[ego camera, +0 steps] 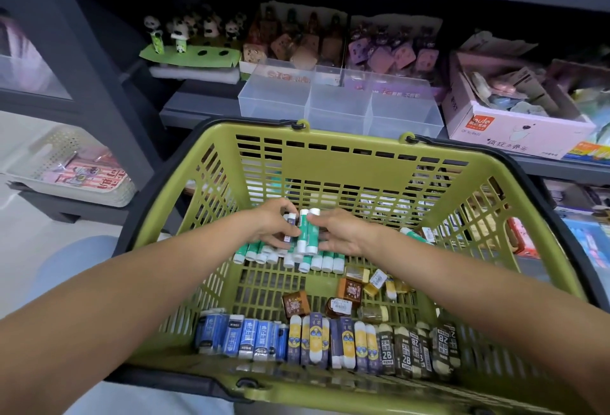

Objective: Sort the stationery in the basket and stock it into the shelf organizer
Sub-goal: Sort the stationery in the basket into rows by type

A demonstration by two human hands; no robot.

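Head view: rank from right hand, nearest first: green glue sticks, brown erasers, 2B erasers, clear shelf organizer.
From the right hand:
1. Green glue sticks, in its grip.
2. Brown erasers, basket middle.
3. 2B erasers, near right corner.
4. Clear shelf organizer, beyond the basket.

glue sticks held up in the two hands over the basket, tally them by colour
green glue sticks: 2
purple glue stick: 1
total: 3 showing; the left hand and right hand may hide more
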